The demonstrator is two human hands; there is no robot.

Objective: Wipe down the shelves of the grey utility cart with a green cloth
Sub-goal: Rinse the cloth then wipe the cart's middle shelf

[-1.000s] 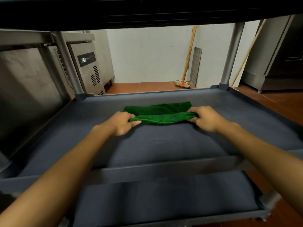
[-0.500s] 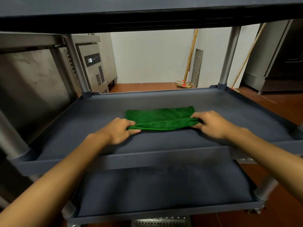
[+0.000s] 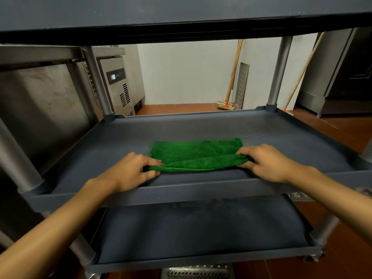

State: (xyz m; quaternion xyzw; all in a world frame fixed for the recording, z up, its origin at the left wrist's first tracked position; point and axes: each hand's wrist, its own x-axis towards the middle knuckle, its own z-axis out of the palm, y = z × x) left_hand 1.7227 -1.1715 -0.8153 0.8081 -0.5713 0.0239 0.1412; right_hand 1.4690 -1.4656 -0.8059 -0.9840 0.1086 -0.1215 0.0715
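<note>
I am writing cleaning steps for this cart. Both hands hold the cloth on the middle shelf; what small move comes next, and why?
Probably push the cloth away, toward the far rim of the middle shelf. The left hand and right hand pinch its near corners, and it lies close to the front rim, so most bare shelf lies behind it.

The green cloth (image 3: 193,152) lies folded into a long strip on the middle shelf (image 3: 281,133) of the grey cart (image 3: 279,73), near the front rim, its near fold slightly raised. The left hand (image 3: 130,172) pinches its left end, the right hand (image 3: 265,162) its right end. A lower shelf (image 3: 201,228) sits below, a top shelf (image 3: 181,13) above
</note>
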